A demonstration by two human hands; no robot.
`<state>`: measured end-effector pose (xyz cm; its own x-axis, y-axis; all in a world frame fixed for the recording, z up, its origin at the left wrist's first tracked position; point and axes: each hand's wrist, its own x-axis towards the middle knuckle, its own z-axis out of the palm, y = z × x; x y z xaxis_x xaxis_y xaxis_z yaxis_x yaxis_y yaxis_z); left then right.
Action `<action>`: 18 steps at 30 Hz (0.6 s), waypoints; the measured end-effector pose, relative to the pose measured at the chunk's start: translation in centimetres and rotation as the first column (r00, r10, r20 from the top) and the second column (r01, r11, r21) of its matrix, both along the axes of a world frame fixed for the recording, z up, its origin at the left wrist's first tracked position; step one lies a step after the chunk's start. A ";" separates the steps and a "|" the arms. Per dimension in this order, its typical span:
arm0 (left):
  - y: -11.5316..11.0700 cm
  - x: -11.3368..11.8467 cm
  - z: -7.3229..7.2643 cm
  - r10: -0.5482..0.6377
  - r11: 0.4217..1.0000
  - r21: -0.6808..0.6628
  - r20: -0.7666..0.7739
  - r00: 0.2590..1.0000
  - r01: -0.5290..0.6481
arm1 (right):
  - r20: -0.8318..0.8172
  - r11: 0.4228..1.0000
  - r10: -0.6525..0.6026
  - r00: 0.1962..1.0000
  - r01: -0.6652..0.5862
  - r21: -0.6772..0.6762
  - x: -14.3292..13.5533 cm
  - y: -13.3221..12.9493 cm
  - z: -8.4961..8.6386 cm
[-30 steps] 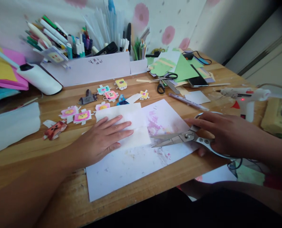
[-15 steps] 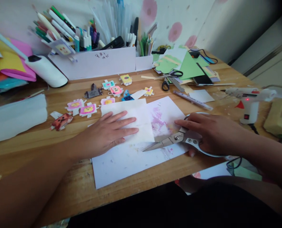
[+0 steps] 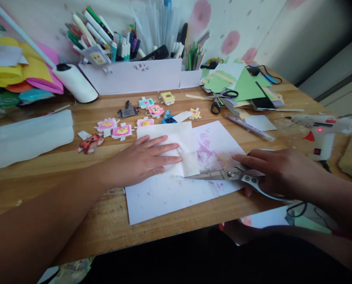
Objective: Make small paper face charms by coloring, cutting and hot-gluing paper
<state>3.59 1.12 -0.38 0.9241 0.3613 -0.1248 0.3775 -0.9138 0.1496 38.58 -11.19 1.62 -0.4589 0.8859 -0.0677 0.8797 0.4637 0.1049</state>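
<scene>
My left hand [image 3: 148, 159] lies flat with spread fingers on a folded white tissue sheet [image 3: 189, 146]. Beneath the tissue is a larger white paper [image 3: 161, 201] stained with purple and orange marks. Fingers of my right hand [image 3: 278, 169] are wrapped round a pair of large metal scissors [image 3: 231, 174], the index finger stretched along the handle. The blades point left, and their tip is at the tissue's lower edge, close to my left fingertips. Whether the tissue lies between the blades I cannot tell.
Small coloured paper figures [image 3: 122, 130] lie behind the tissue. A marker [image 3: 249, 127], black-handled scissors [image 3: 223, 100] and green paper [image 3: 248, 86] are at the back right. A hot glue gun [image 3: 324, 134] with a red light stands at right. White pen boxes [image 3: 131, 77] line the wall.
The view has shifted, so everything sits further right. The scissor blades have come closer together, and their tip has met the tissue's lower edge. My left hand still presses the tissue.
</scene>
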 end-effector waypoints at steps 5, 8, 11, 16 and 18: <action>-0.1 0.0 0.1 0.002 1.000 -0.012 -0.010 1.000 -0.002 | 0.052 0.999 -0.001 0.999 -0.001 0.041 -0.1 -0.1 0.1; -0.1 0.0 0.3 0.007 1.000 -0.016 -0.012 1.000 -0.007 | 0.064 0.999 -0.031 0.997 0.030 0.018 -0.5 0.0 0.2; -0.2 0.1 0.3 0.008 1.000 -0.012 -0.020 1.000 -0.008 | 0.031 0.999 -0.046 0.998 0.047 -0.020 -0.9 0.1 0.3; -0.3 0.1 0.3 0.000 1.000 -0.002 -0.013 1.000 0.000 | 0.004 0.998 -0.036 0.999 0.036 -0.045 -1.3 0.3 0.2; -0.3 0.1 0.3 -0.007 1.000 0.009 -0.010 1.000 0.007 | 0.003 0.998 -0.027 1.000 0.027 -0.054 -1.6 0.4 0.1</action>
<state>3.70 0.82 -0.05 0.9252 0.3561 -0.1309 0.3727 -0.9178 0.1371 37.01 -10.81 1.73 -0.4346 0.8931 -0.1164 0.8919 0.4447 0.0823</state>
